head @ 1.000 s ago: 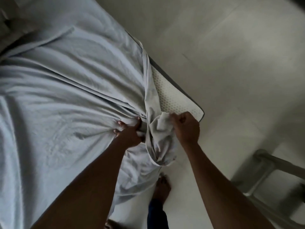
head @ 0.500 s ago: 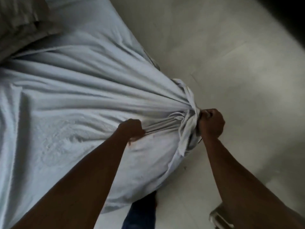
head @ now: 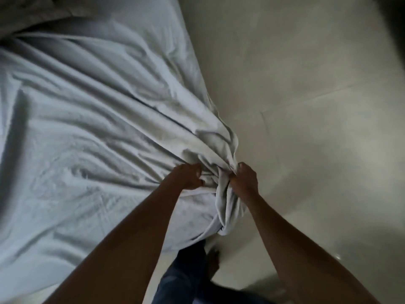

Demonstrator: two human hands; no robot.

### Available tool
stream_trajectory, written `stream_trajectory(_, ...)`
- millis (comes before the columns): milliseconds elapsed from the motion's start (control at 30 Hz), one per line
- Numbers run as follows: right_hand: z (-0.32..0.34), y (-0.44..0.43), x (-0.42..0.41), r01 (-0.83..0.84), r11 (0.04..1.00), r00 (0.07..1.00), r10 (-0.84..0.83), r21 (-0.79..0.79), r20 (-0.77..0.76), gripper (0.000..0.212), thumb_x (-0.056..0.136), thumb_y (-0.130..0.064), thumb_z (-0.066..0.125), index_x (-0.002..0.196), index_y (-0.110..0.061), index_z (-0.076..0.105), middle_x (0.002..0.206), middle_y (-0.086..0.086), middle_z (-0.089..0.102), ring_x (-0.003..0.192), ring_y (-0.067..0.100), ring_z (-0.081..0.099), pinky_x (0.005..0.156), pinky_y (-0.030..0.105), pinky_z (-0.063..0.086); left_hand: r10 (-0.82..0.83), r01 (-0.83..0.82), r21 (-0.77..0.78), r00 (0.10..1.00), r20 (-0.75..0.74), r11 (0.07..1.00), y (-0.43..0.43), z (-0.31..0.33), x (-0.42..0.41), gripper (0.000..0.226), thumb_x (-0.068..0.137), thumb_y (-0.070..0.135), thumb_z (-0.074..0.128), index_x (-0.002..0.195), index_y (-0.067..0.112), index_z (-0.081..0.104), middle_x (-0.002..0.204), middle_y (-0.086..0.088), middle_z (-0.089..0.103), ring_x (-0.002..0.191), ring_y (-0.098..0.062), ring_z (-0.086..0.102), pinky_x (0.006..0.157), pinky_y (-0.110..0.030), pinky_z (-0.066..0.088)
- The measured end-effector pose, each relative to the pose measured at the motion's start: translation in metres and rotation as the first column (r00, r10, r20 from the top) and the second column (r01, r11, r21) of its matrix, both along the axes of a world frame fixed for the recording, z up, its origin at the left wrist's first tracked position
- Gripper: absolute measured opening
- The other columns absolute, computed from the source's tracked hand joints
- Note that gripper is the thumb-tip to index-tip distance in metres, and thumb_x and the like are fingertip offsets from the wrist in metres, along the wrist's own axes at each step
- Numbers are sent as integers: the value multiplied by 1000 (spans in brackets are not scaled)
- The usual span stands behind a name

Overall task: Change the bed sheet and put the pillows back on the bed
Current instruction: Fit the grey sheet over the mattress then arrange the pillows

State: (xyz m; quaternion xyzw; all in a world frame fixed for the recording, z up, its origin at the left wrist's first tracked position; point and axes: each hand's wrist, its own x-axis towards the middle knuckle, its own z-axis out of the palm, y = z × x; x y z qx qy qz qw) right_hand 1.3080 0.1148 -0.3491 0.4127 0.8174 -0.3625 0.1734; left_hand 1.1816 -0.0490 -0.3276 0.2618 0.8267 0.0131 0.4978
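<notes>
A pale blue-grey bed sheet (head: 92,137) covers the bed and fills the left half of the view, creased toward the near right corner. My left hand (head: 188,177) grips a bunch of the sheet on top of that corner. My right hand (head: 244,179) grips the gathered sheet edge just to the right, at the corner's outer side. Below my hands a twisted fold of sheet (head: 225,213) hangs down over the corner. The mattress is hidden under the cloth. A grey pillow or blanket (head: 32,12) lies at the top left.
A pale tiled floor (head: 306,95) spreads to the right of the bed. My leg in dark trousers (head: 182,275) and a bare foot (head: 213,263) stand at the bed's near corner. The top right corner of the view is dark.
The bare patterned mattress corner seen a second ago is now covered by the sheet. My hands have pulled the bunched cloth over the corner and come closer together.
</notes>
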Motion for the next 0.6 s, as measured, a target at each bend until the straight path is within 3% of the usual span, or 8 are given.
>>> stream_trajectory(100,2,38,10,-256,965,967,256,-58,-10,30,92,-31,69,78,-15,47,73,-2,55,81,29,62,66,32,36,90,-90,8,996,-26,996,-5,3,5,36,85,50,62,113,28,56,131,-7,61,124,-31,56,98,-37,44)
stream_trajectory(167,2,86,19,-338,934,939,343,-119,23,26,92,-33,72,84,-12,58,77,1,63,81,26,65,65,29,36,141,-141,3,986,-88,990,-6,8,10,31,86,46,55,113,31,60,127,-6,64,119,-32,60,96,-38,49)
stream_trajectory(233,-4,140,23,-318,948,943,318,-10,96,18,90,-28,72,96,-12,66,95,12,72,94,32,69,70,31,44,240,-234,57,954,-179,971,-8,10,27,24,91,39,53,107,25,67,114,-10,69,106,-34,66,87,-36,52)
stream_trajectory(300,-13,176,17,-212,969,968,190,125,166,19,88,-24,69,104,-13,67,108,17,72,104,37,68,80,37,50,328,-315,94,919,-219,945,-9,10,55,23,93,39,55,101,22,69,105,-12,72,99,-36,68,80,-37,53)
stream_trajectory(367,-20,179,5,-173,979,971,152,105,184,30,86,-26,69,114,-16,66,115,15,71,109,37,66,87,39,52,418,-384,171,864,-282,908,-9,11,94,29,91,43,59,107,20,67,103,-11,71,97,-36,67,77,-39,54)
stream_trajectory(433,-20,160,0,-198,980,975,196,3,108,45,85,-27,72,127,-14,60,123,15,67,116,37,63,93,40,50,495,-425,261,799,-341,867,-3,10,139,40,87,48,63,114,18,61,105,-8,64,99,-32,62,78,-40,53)
stream_trajectory(500,-15,140,8,-351,936,932,353,41,-84,49,83,-29,72,127,-13,57,122,13,64,113,36,60,94,44,50,559,-454,330,710,-428,828,10,12,185,47,84,51,68,114,16,59,109,-6,57,101,-27,54,82,-40,50)
stream_trajectory(600,8,114,26,-617,782,716,604,89,-350,43,73,-38,72,111,-21,61,108,-1,62,99,22,60,84,38,53,573,-479,314,666,-477,820,30,11,231,60,78,54,75,119,12,60,118,-9,55,106,-30,52,84,-43,48)
